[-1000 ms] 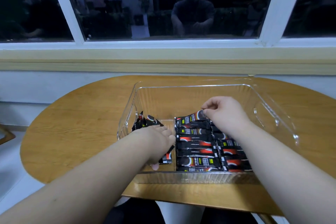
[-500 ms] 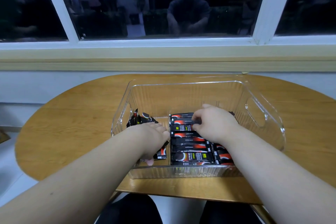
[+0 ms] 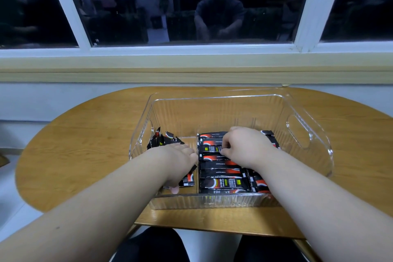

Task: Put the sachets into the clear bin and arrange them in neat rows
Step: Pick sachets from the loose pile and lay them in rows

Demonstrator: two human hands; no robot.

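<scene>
Sachets [image 3: 223, 184] lie rowed beneath right hand [image 3: 244, 148] pinching one; left hand [image 3: 177, 161] grips loose ones.

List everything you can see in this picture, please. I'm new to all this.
Clear plastic bin: one, transparent, middle of table.
Rowed black-and-red sachets: many, in two columns, bin's right part.
Loose black-and-red sachets: a handful, bin's left part.
Oval wooden table: one, brown, under the bin.
White-framed window: one, dark panes, behind the table.
Left hand: one, grips the loose sachets.
Right hand: one, pinches a sachet in the rows.
</scene>
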